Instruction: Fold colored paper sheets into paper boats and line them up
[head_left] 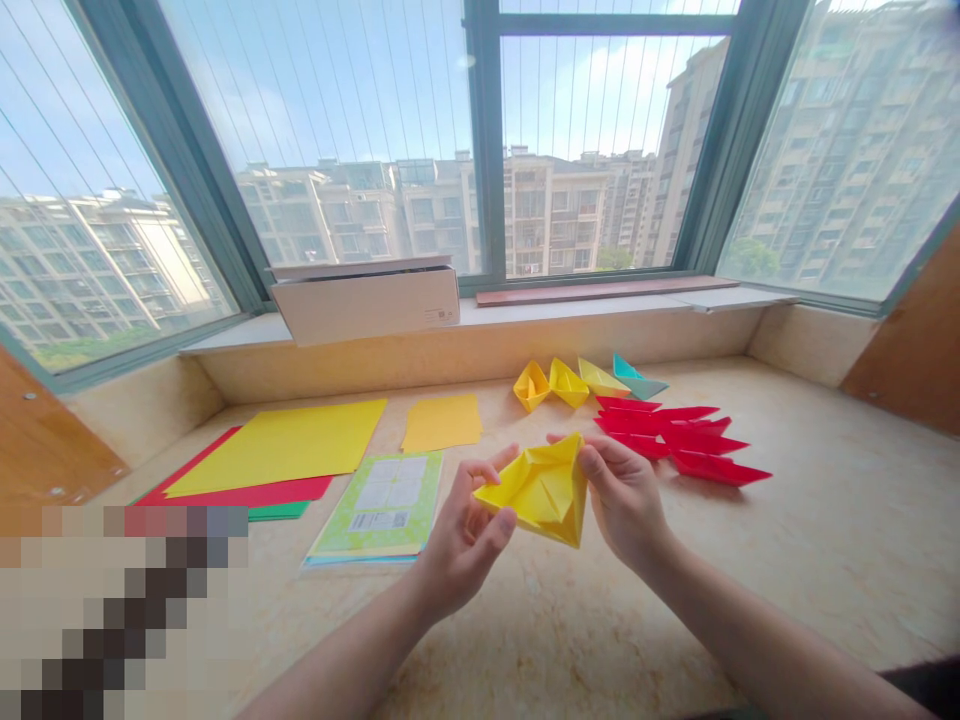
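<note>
while both hands grasp a yellow paper boat, red boats and a green packet lie close by.

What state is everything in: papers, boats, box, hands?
Yellow boat: folded, opened out, held up
Left hand: gripping one end
Right hand: gripping the other
Three yellowish boats: folded, in a row
Teal boat: folded, beside them
Red boats: folded, clustered together
Large yellow sheet: flat, over red sheet and green sheet
Small orange-yellow sheet: flat
Green packet: lying flat
White box: lid seemingly slightly raised
</note>
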